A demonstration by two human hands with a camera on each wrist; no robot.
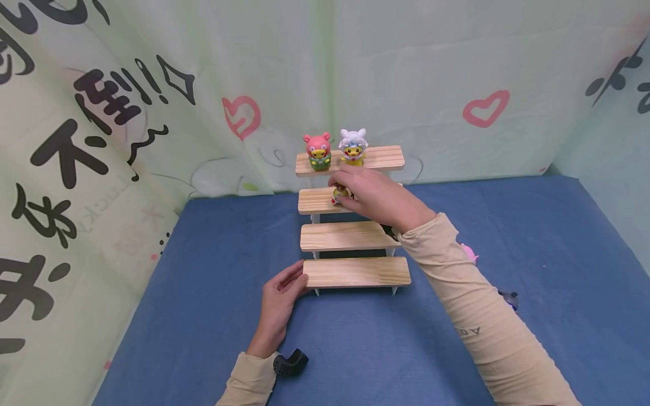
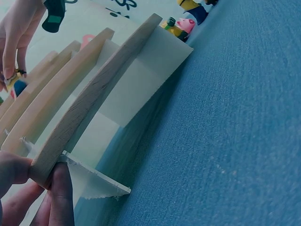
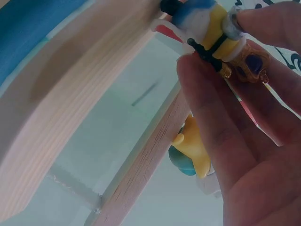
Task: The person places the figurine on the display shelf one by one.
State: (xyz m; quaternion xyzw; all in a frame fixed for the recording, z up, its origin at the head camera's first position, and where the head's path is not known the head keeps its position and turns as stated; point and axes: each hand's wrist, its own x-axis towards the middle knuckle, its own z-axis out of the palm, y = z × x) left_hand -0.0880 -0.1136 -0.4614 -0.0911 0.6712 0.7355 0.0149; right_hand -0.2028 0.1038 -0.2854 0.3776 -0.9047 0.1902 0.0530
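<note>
My right hand (image 1: 373,194) pinches a small figurine (image 1: 339,195) at the second step from the top of a wooden stepped display stand (image 1: 355,272). In the right wrist view, this figurine (image 3: 218,35) shows yellow, white and blue parts, a copper-coloured ornate piece and a thin dark rod; thumb and fingertips hold it. My left hand (image 1: 279,299) grips the left end of the lowest plank (image 2: 89,103), thumb on top and fingers underneath. Two figurines stand on the top step: one with a red hood (image 1: 318,148), one with a white hood (image 1: 353,145).
On the blue cloth (image 1: 233,248), partly behind my right sleeve, lie a pink figurine (image 1: 469,252) and a dark one (image 1: 510,299). Beyond the plank in the left wrist view is a yellow-and-blue figurine (image 2: 195,10). A printed curtain (image 1: 406,67) hangs behind the stand.
</note>
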